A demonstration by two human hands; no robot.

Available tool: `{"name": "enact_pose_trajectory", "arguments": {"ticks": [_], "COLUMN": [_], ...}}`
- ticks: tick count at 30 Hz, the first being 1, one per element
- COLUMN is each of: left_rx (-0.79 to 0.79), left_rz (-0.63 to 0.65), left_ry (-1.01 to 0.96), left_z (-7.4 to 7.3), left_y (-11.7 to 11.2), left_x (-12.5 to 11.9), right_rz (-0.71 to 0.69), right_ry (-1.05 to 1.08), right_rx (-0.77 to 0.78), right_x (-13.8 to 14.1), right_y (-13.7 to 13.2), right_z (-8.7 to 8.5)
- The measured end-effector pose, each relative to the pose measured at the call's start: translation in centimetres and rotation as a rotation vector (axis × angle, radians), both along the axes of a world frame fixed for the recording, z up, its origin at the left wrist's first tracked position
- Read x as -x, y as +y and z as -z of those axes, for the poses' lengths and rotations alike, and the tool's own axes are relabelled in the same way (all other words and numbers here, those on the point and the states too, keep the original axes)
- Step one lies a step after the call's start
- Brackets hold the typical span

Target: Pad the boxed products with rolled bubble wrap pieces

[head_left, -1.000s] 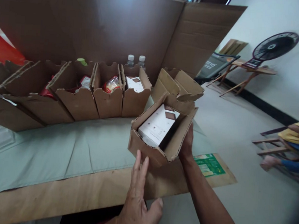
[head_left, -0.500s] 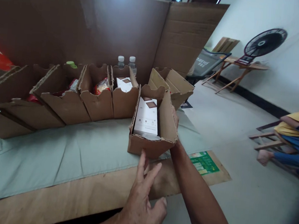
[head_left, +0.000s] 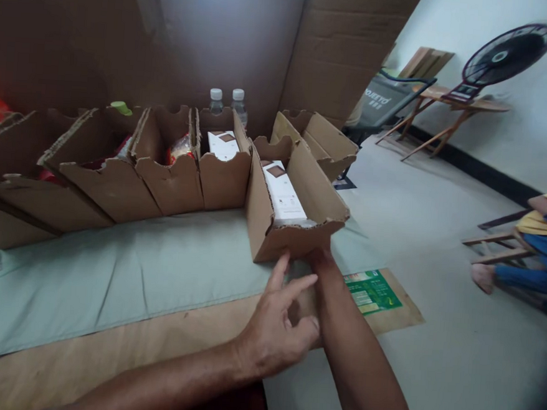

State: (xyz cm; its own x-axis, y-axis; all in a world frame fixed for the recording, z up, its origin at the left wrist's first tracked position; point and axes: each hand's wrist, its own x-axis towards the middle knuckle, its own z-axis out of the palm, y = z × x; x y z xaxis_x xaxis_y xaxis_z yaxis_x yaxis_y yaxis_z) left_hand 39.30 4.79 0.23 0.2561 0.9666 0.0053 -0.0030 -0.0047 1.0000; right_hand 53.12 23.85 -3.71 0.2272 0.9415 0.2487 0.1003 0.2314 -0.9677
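Note:
In the head view an open-topped cardboard box [head_left: 294, 241] stands at the right end of a row, turned at an angle. Inside it lies a white printed carton [head_left: 283, 193]. My left hand [head_left: 284, 324] is in front of this box with fingers spread, the index fingertip at its lower front edge; nothing is in its grasp. My right hand [head_left: 320, 256] is by the lower right front of the same box. Its fingers are hidden behind the cardboard, so their grip does not show.
More cardboard boxes [head_left: 171, 188] line the cloth-covered table [head_left: 191, 243], holding packets and another white carton. Two bottles [head_left: 238, 102] stand behind them, before a tall cardboard panel [head_left: 219, 45]. Another cardboard box [head_left: 329, 140] is at the right. A seated person [head_left: 542, 249] and a fan [head_left: 504, 55] are farther right.
The box with the white carton has swung its front to the right, its back now near the row. My left hand has followed to the right and slightly up.

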Motion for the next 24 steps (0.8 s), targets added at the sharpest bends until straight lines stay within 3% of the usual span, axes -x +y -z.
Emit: {"name": "enact_pose_trajectory", "arguments": {"ticks": [7, 13, 19, 24], "left_rx": [-0.084, -0.164, -0.156, -0.135], "left_rz": [-0.015, -0.079, -0.054, -0.015], "left_ry": [0.143, 0.275, 0.327, 0.366], "left_z": [-0.5, 0.2, 1.4, 2.0], "left_y": [7.9, 13.3, 15.9, 15.1], "left_x": [0.8, 1.5, 1.3, 1.9], "right_rz": [0.182, 0.202, 0.174, 0.164], "right_ry": [0.146, 0.124, 0.061, 0.007], "right_rx": [0.114, 0.109, 0.050, 0.008], "right_x": [-0.4, 0.1, 0.3, 0.3], "right_y": [1.0, 1.0, 0.8, 0.5], "right_z": [0.8, 0.9, 0.8, 0.7]}}
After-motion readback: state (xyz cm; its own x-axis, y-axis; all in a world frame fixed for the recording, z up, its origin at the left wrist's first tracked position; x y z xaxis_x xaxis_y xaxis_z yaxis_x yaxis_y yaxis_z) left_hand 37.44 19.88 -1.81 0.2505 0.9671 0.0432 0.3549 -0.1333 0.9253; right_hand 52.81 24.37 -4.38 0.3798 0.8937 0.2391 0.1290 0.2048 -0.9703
